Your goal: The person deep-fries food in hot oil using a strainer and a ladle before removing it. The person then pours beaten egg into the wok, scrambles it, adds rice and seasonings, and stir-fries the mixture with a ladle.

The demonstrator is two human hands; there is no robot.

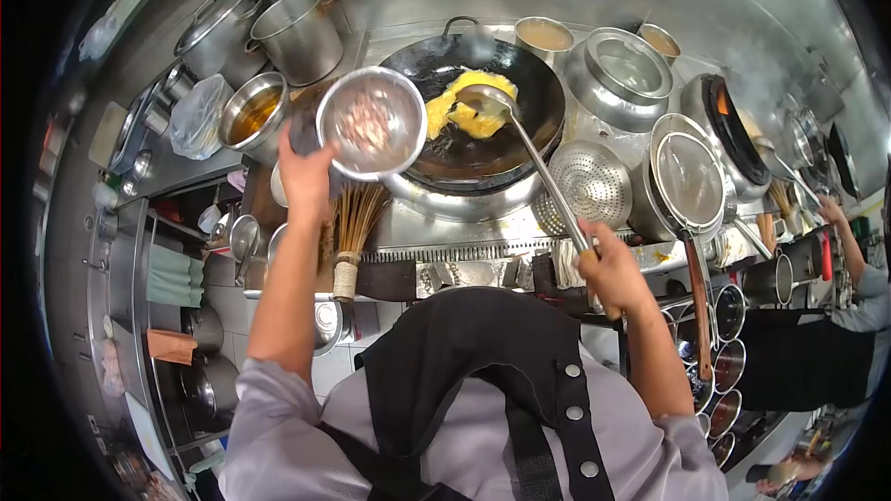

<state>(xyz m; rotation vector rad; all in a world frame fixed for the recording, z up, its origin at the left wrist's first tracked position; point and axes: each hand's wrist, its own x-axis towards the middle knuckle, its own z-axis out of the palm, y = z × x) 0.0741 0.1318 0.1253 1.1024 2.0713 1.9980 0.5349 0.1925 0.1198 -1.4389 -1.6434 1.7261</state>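
Note:
A metal bowl (371, 164) with small pinkish pieces (365, 122) in it is held by its left rim in my left hand (306, 162), over the left edge of a black wok (538, 83). My right hand (613, 269) is closed around the handle of a long metal ladle (538, 162). The ladle's cup rests on yellow egg (450, 107) in the middle of the wok. Below the bowl stands a bamboo brush (357, 223) with a wrapped handle.
A pot of amber liquid (255, 116) and a tall steel pot (299, 37) stand left. Right are a perforated skimmer (589, 187), a lidded pot (617, 79) and strainers (687, 181). A co-worker's arm (843, 232) reaches toward another wok (724, 130) at far right.

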